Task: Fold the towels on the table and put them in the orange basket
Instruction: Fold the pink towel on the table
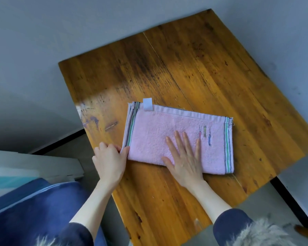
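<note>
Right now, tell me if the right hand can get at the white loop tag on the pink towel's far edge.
Probably yes. The right hand lies flat on the pink towel, and only bare towel lies between it and the white loop tag. The left hand pinches the near-left corner, off that path.

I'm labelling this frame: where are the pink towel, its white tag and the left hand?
pink towel (155, 128), head view, on the bare pink terry left of the flat hand
white tag (147, 104), head view, middle of the loop
left hand (109, 161), head view, back of the hand
</note>
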